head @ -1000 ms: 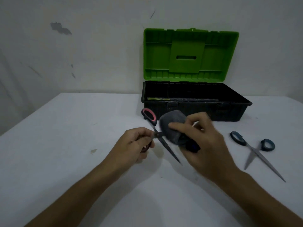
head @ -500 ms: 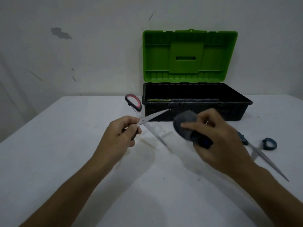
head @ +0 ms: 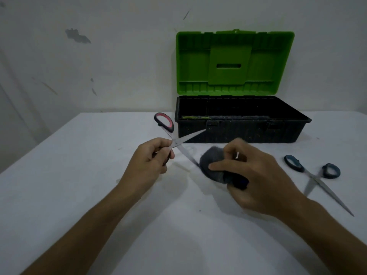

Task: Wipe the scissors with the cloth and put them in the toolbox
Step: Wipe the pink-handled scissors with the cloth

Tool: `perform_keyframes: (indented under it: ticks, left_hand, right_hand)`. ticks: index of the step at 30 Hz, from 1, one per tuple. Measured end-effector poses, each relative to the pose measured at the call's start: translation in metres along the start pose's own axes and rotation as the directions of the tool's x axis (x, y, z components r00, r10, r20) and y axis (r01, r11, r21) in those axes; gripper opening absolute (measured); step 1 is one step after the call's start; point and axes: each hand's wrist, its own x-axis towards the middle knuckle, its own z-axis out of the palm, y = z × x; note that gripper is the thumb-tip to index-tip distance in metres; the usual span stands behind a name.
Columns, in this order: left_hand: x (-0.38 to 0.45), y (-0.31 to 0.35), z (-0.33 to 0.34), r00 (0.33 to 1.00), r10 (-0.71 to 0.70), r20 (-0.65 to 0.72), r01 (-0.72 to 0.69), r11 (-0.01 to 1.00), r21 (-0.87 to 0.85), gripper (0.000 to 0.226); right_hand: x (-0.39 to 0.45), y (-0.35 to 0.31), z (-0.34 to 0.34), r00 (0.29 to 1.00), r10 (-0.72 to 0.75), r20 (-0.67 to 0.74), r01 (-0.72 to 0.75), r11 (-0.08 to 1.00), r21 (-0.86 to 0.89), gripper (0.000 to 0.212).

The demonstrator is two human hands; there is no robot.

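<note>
My left hand [head: 151,157] grips the lower handle of the red-handled scissors [head: 179,142], blades spread apart above the white worktop [head: 79,175]. My right hand [head: 256,175] pinches the grey cloth [head: 210,165] around the tip of the nearer blade. Behind stands the toolbox [head: 238,130], green lid [head: 234,62] upright; in its black tray I make out only some green pieces at the left front. Blue-handled scissors [head: 315,175] lie open on the worktop at far right
</note>
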Motion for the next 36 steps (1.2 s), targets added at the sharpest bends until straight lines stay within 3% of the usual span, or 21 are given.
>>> perform_keyframes:
  ticks: [3, 5, 7, 10, 12, 17, 22, 26, 28, 31, 36]
  left_hand:
    - [-0.003, -0.003, 0.004, 0.995, 0.045, 0.093, -0.056, 0.991, 0.119, 0.021]
    - [-0.004, 0.0, 0.008, 0.991, 0.063, 0.117, -0.069, 0.996, 0.055, 0.02]
    - [0.0, 0.005, 0.004, 0.995, 0.075, 0.061, -0.075, 0.997, 0.0, 0.019]
    - [0.007, 0.006, -0.012, 1.0, 0.027, -0.012, -0.027, 0.998, -0.051, 0.018]
    - [0.009, 0.003, -0.018, 1.0, 0.02, -0.018, -0.02, 1.0, 0.004, 0.019]
    - [0.001, 0.008, -0.018, 0.998, 0.047, 0.033, -0.05, 0.996, 0.073, 0.02]
    - [-0.014, 0.021, -0.028, 0.99, 0.137, 0.02, -0.138, 0.986, 0.092, 0.022]
    - [-0.023, 0.017, -0.048, 0.994, 0.081, -0.068, -0.074, 0.993, 0.091, 0.017]
    - [-0.024, 0.018, -0.054, 0.994, 0.084, -0.069, -0.076, 0.991, 0.109, 0.018]
    - [-0.025, 0.024, -0.057, 0.989, 0.135, -0.054, -0.127, 0.984, 0.123, 0.021]
    - [-0.03, 0.015, -0.078, 0.988, 0.062, -0.142, -0.049, 0.994, 0.098, 0.021]
  right_hand:
    - [0.004, 0.0, 0.0, 0.99, 0.045, -0.132, -0.039, 0.998, 0.05, 0.042]
    - [0.005, -0.001, 0.009, 0.997, 0.044, -0.058, -0.038, 0.995, 0.094, 0.046]
    - [0.003, -0.001, 0.016, 0.999, 0.024, 0.049, -0.03, 0.992, 0.122, 0.05]
    - [0.0, 0.005, 0.011, 0.995, 0.007, 0.101, -0.015, 0.997, 0.078, 0.051]
    - [0.001, 0.002, 0.005, 0.998, -0.008, 0.063, 0.004, 0.998, 0.063, 0.05]
    - [0.036, -0.024, -0.001, 0.982, 0.062, -0.18, -0.046, 0.995, 0.09, 0.05]
    - [0.062, -0.05, 0.009, 0.989, 0.025, -0.143, -0.014, 0.997, 0.08, 0.042]
    - [0.07, -0.054, 0.009, 0.965, 0.156, -0.21, -0.16, 0.987, -0.001, 0.049]
    - [0.071, -0.064, 0.008, 0.968, 0.127, -0.218, -0.122, 0.992, 0.035, 0.052]
    - [0.073, -0.081, 0.012, 0.993, 0.024, -0.116, -0.013, 0.996, 0.089, 0.052]
    - [0.084, -0.066, 0.019, 0.945, 0.277, -0.174, -0.261, 0.959, 0.11, 0.048]
